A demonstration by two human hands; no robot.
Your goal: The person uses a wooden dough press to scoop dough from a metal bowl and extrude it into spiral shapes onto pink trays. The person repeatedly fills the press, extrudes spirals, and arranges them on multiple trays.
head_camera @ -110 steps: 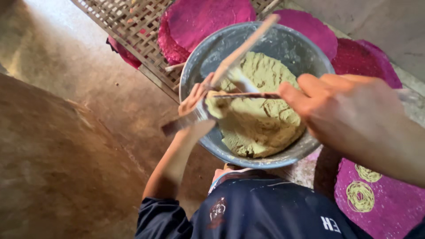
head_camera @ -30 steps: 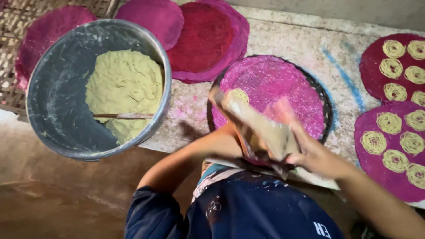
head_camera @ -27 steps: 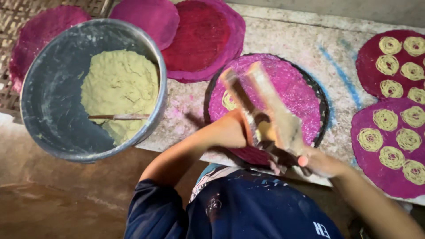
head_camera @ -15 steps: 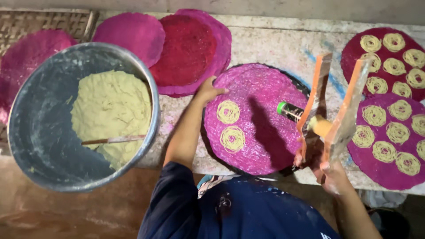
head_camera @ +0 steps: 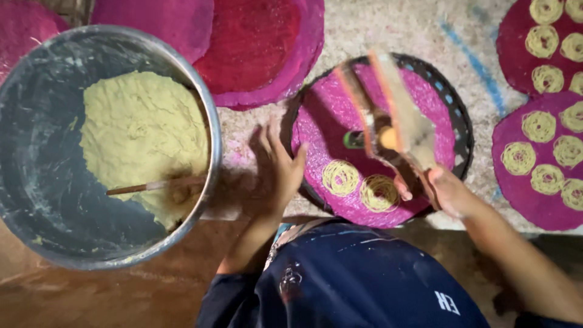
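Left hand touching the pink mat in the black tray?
Touching. The head view shows the left hand with its fingertips lying on the left edge of the pink mat at the black tray rim, no gap visible.

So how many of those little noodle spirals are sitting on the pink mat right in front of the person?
2. One noodle spiral lies toward the left hand; the second spiral sits just right of it, near the right hand. The blurred wooden press could hide more.
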